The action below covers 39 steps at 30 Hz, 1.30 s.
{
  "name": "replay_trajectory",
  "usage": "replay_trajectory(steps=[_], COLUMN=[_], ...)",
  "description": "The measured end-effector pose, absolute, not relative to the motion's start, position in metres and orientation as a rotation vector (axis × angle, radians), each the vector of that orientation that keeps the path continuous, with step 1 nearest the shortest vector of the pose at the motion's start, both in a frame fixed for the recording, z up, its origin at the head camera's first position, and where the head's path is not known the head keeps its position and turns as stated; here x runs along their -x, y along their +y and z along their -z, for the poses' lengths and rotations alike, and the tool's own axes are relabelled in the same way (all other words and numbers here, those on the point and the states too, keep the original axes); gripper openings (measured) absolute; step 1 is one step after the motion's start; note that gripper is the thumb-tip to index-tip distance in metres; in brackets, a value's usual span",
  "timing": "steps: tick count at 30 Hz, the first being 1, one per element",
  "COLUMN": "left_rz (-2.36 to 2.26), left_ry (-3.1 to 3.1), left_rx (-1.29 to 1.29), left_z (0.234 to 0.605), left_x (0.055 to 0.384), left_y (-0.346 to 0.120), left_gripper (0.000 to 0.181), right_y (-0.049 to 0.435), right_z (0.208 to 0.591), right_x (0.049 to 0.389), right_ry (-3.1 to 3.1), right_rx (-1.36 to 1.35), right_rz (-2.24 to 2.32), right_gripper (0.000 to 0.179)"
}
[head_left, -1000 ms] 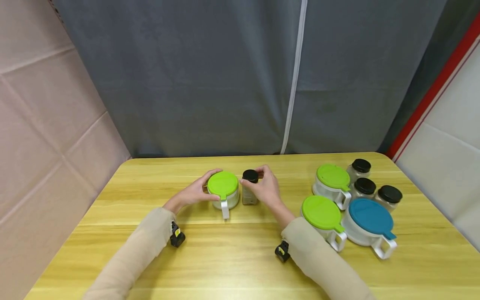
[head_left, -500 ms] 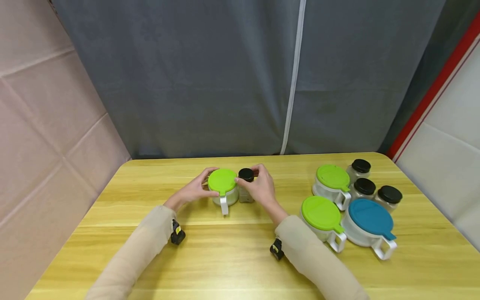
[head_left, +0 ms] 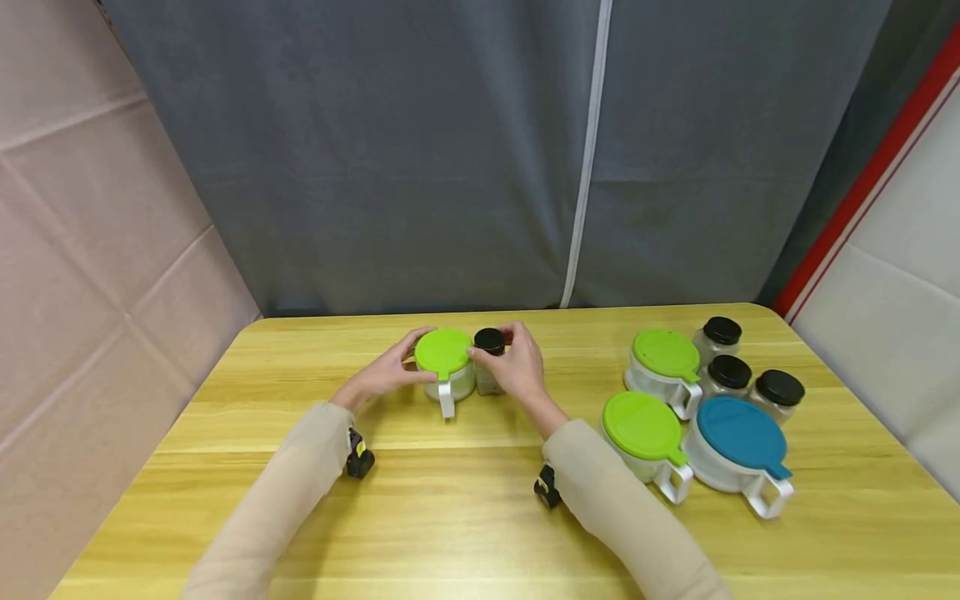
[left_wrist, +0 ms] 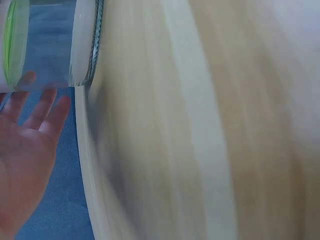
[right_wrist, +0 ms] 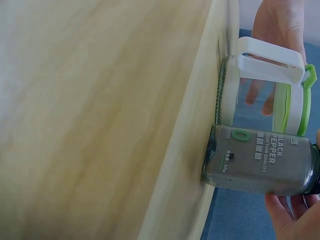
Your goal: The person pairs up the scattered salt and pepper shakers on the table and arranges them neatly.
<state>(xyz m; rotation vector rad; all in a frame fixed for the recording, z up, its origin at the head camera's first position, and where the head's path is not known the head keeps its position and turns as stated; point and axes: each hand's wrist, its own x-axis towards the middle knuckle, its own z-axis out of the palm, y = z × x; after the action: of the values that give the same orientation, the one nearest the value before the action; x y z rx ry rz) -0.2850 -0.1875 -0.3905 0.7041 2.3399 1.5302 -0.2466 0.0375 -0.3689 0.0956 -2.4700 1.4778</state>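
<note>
A clear seasoning jar (head_left: 444, 354) with a green lid and white handle stands in the middle of the table toward the back, its handle facing the person. My left hand (head_left: 386, 375) grips it from the left, thumb in front and fingers behind. Right beside it is an upright glass pepper jar (head_left: 489, 382) with a black lid; the label reads "Black Pepper" in the right wrist view. With my right hand (head_left: 522, 367) I hold this jar near its lid from the right. Both jars appear to rest on the wood, very close together or touching.
On the right are two green-lidded jars (head_left: 642, 425), a larger blue-lidded jar (head_left: 741, 433) and three black-lidded jars (head_left: 726, 375), grouped closely. A grey curtain (head_left: 420, 167) hangs behind the wooden table (head_left: 450, 525). Light-coloured walls flank both sides.
The right hand has brought the pepper jar left, up against or very near the green-lidded jar. Both jars and both hands have then shifted slightly toward the back of the table.
</note>
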Motion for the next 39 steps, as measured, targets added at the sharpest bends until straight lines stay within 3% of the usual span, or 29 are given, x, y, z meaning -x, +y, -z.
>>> replay_trajectory(steps=[39], left_rz=[-1.505], left_ry=[2.296], left_rx=[-0.667], left_z=[0.380], left_x=[0.289], left_y=[-0.194], left_gripper=[0.082], right_y=[0.041], right_z=[0.362], right_x=[0.254], right_ry=[-2.571], right_rx=[-0.164], right_rz=[-1.413], right_gripper=[0.055])
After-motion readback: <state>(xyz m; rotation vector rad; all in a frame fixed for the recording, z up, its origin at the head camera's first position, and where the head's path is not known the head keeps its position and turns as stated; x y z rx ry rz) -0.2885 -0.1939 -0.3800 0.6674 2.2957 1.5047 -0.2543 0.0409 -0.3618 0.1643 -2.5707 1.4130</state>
